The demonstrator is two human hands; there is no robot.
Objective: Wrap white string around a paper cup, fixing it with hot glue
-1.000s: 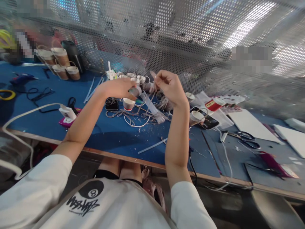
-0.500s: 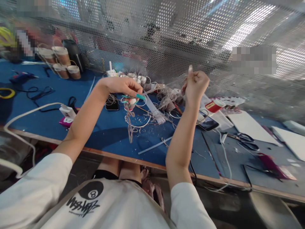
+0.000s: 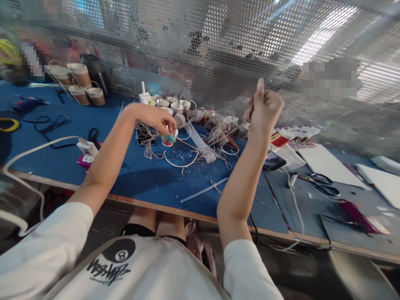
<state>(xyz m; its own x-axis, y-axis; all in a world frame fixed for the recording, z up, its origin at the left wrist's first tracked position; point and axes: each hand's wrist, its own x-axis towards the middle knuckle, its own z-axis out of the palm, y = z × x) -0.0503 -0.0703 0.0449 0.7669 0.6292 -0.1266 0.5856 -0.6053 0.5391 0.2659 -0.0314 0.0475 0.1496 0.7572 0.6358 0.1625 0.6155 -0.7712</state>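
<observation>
The left hand (image 3: 158,118) is low over the blue bench (image 3: 150,179), just left of the frame's middle. Its fingers (image 3: 167,125) are curled down and pinched at the tips onto something small with a teal part (image 3: 171,138), right at the rim of a small white cup with a red base (image 3: 168,139). Holding it there pins one end down against the cup, it seems.

The right hand (image 3: 265,109) is raised well above the bench, right of centre, closed into a loose fist with the thumb up. A thin string (image 3: 215,127) appears to run from it down toward the left hand, though the line is too faint to follow all the way; the raised fist reads as drawing that string taut. What exactly sits inside the fist cannot be told.

Between the two hands lies a tangle of loose string (image 3: 218,133) and a flat clear strip (image 3: 198,139), kept within easy reach. A row of little white cups (image 3: 170,104) stands behind, toward the mesh screen (image 3: 218,50). A phone (image 3: 272,160) and scissors (image 3: 323,183) lie to the right, and brown paper cups (image 3: 79,79) stand in the upper left. A white cable (image 3: 37,146) runs to a plug block (image 3: 87,146) at the left.
</observation>
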